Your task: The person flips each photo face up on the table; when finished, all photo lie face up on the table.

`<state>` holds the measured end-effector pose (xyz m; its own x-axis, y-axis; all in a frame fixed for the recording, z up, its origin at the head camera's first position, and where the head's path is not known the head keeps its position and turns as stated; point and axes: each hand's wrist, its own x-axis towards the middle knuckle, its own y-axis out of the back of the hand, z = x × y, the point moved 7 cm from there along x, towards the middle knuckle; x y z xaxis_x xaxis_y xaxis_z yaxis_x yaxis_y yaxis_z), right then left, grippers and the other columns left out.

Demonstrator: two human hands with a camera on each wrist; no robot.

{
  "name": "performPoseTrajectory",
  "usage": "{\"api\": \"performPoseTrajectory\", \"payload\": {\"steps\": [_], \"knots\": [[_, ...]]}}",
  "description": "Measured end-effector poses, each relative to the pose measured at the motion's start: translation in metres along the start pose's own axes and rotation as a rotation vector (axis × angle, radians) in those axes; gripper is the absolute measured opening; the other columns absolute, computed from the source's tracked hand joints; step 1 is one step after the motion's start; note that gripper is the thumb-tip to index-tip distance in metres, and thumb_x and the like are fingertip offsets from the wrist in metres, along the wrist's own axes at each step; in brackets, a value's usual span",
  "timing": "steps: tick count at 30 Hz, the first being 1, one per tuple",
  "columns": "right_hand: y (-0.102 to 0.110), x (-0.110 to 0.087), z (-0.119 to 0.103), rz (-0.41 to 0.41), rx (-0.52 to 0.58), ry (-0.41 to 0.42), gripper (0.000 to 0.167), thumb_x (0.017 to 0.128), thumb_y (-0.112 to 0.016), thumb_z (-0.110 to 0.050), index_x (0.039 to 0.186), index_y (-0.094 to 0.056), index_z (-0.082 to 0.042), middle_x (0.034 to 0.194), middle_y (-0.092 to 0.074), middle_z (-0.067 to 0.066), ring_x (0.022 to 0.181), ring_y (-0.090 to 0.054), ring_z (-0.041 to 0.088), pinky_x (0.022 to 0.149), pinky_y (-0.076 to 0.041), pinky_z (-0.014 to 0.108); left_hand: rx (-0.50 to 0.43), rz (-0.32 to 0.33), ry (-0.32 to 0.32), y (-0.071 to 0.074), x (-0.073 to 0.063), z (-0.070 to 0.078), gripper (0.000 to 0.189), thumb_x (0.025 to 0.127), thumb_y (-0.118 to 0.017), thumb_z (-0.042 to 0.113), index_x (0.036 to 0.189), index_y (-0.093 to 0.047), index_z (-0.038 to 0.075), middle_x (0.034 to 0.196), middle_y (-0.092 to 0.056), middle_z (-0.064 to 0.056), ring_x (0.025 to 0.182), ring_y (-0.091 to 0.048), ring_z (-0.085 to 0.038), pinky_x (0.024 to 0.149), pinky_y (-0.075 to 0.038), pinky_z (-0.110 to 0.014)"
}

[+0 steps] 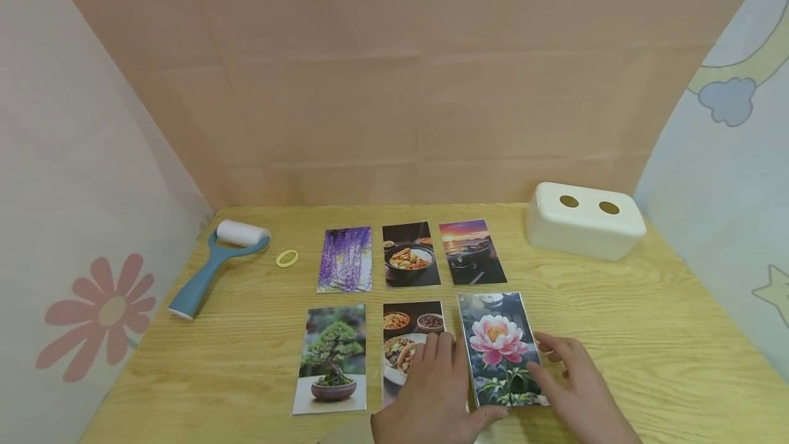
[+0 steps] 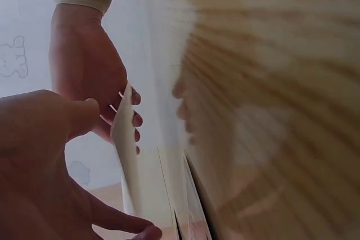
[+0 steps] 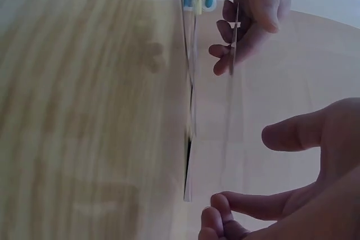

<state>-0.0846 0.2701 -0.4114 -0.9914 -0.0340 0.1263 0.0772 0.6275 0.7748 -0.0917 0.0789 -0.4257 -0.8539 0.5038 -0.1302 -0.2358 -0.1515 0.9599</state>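
A photo card with a pink flower (image 1: 498,344) is raised a little above the table, between my two hands. My left hand (image 1: 431,389) has its fingers at the card's left edge and its thumb near the lower left corner. At the right edge is my right hand (image 1: 573,382), thumb by the border. Both wrist views show the card (image 2: 125,150) edge-on, fingertips reaching to its underside while the thumbs stand off its face. Under my left fingers lies a photo card of food plates (image 1: 397,341), partly hidden. The bonsai photo card (image 1: 333,362) lies left of it.
Behind lie a purple flower card (image 1: 345,259), a rice bowl card (image 1: 409,255) and a car at sunset card (image 1: 472,252). A blue-handled lint roller (image 1: 212,273) and a yellow ring (image 1: 287,258) lie left. A white box with two holes (image 1: 585,225) stands back right.
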Motion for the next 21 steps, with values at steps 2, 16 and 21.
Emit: {"api": "performPoseTrajectory", "payload": {"steps": [2, 16, 21], "knots": [[-0.004, 0.002, 0.003, -0.058, -0.006, -0.036, 0.048, 0.093, -0.072, -0.016, 0.133, -0.059, 0.008, 0.114, -0.056, 0.015, 0.1, -0.054, 0.026, 0.078, -0.048, 0.041, 0.021, 0.001, 0.006, -0.002, 0.002, 0.001, 0.104, 0.085, -0.031, 0.088, 0.15, -0.045, 0.008, 0.143, -0.049, -0.008, 0.131, -0.045, -0.027, 0.107, -0.039, -0.045], [-0.015, 0.017, 0.016, -0.225, 0.027, -0.162, 0.05, 0.097, -0.069, -0.022, 0.133, -0.057, 0.011, 0.115, -0.056, 0.016, 0.102, -0.056, 0.027, 0.088, -0.048, 0.047, 0.103, 0.033, 0.001, -0.004, 0.005, 0.003, 0.099, 0.088, -0.025, 0.085, 0.14, -0.057, 0.007, 0.133, -0.054, -0.008, 0.121, -0.047, -0.024, 0.102, -0.041, -0.042], [-0.016, 0.019, 0.018, -0.226, 0.022, -0.168, 0.048, 0.098, -0.067, -0.022, 0.132, -0.058, 0.011, 0.114, -0.057, 0.016, 0.101, -0.056, 0.027, 0.087, -0.048, 0.046, 0.112, 0.047, -0.005, -0.004, 0.005, 0.002, 0.096, 0.09, -0.026, 0.083, 0.136, -0.058, 0.006, 0.121, -0.054, -0.007, 0.109, -0.047, -0.022, 0.096, -0.042, -0.04]]}}
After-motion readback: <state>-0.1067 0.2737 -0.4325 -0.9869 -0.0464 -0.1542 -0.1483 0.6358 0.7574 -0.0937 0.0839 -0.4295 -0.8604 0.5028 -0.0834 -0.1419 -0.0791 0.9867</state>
